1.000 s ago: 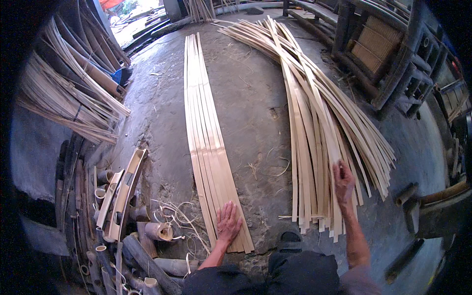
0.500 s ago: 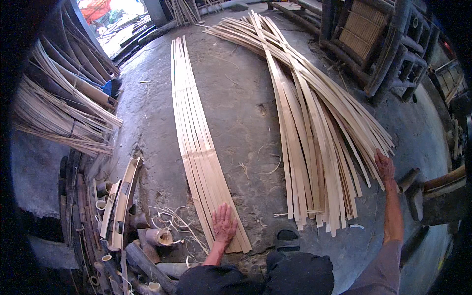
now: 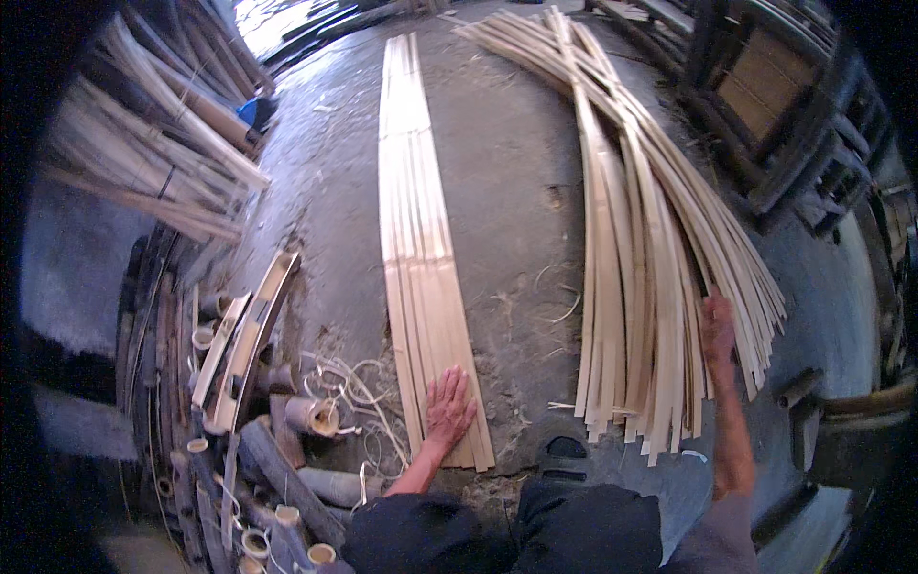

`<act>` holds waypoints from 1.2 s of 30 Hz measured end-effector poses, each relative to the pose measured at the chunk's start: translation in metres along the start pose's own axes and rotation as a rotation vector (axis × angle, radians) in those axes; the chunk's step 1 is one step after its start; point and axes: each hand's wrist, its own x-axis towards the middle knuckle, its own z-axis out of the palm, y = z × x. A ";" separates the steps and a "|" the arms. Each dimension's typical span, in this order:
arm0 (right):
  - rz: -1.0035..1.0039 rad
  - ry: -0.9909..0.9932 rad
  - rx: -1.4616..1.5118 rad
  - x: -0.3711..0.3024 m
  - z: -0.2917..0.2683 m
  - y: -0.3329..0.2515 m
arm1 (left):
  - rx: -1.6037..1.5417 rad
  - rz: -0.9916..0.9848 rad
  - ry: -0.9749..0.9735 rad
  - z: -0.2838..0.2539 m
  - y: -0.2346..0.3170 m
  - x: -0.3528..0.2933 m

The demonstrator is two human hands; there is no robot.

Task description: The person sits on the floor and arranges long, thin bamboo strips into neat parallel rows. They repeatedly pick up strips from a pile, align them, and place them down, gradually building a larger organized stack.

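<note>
- Left hand (image 3: 449, 409): pressed flat, fingers spread, on the near end of the neat row of strips (image 3: 413, 220); nothing gripped, palm weight apparently keeping the strips edge to edge.
- Neat row of strips: laid side by side on the concrete floor (image 3: 516, 182), running straight away from the knees (image 3: 497, 531); near ends roughly level, probably aligned for an even edge.
- Right hand (image 3: 717, 330): stretched out to the right, open and resting on the loose pile of strips (image 3: 650, 258); no strip visibly closed in the fingers, though the underside is hidden.
- Loose pile of strips: fanned and crossing, well apart from the neat row, with bare floor between; seemingly the unsorted stock, kept within arm's reach.
- Sandal (image 3: 564, 454): planted between the two groups, just beside the pile's near ends.
- Cut bamboo tubes (image 3: 287, 459) and pale shavings (image 3: 354, 383): heaped at the left, clear of the working strip of floor.
- Bundled canes (image 3: 163, 163): stacked further left, out of the way.
</note>
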 end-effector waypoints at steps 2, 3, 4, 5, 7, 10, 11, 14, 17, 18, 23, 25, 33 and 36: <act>0.021 -0.228 0.361 -0.028 0.030 -0.091 | 0.001 0.009 0.020 0.003 0.001 0.002; 0.035 -0.371 0.485 -0.050 0.048 -0.137 | -0.009 0.007 0.030 0.004 0.003 0.003; 0.012 -0.480 0.564 -0.073 0.067 -0.182 | -0.012 0.011 0.040 0.002 0.004 0.004; -0.021 -0.565 0.608 -0.095 0.082 -0.225 | -0.016 0.005 0.064 0.002 0.004 0.005; -0.033 -0.675 0.708 -0.126 0.097 -0.303 | -0.013 -0.013 0.075 0.010 -0.003 0.001; 0.071 -0.722 0.742 -0.156 0.116 -0.356 | 0.013 0.002 0.112 0.016 -0.006 0.001; 0.113 -0.719 0.727 -0.163 0.124 -0.361 | 0.026 0.010 0.111 0.018 -0.007 0.002; 0.170 -0.770 0.654 -0.163 0.116 -0.367 | 0.025 -0.012 0.114 0.017 -0.006 0.000; 0.152 -0.779 0.676 -0.160 0.119 -0.363 | 0.006 -0.017 0.110 0.013 -0.004 0.003; 0.145 -0.739 0.672 -0.160 0.122 -0.359 | -0.004 -0.015 0.107 0.010 -0.002 0.005; 0.811 -0.804 1.228 -0.133 0.085 -0.329 | -0.005 0.011 0.108 0.009 0.000 0.005; 0.642 -0.611 1.111 -0.096 0.033 -0.315 | -0.004 -0.007 0.110 0.010 -0.004 0.001; 0.426 -0.035 0.888 -0.039 -0.083 -0.242 | 0.012 0.002 0.097 0.005 0.000 0.002; 0.366 -0.084 0.756 -0.038 -0.090 -0.223 | 0.016 0.009 0.099 0.007 -0.003 0.002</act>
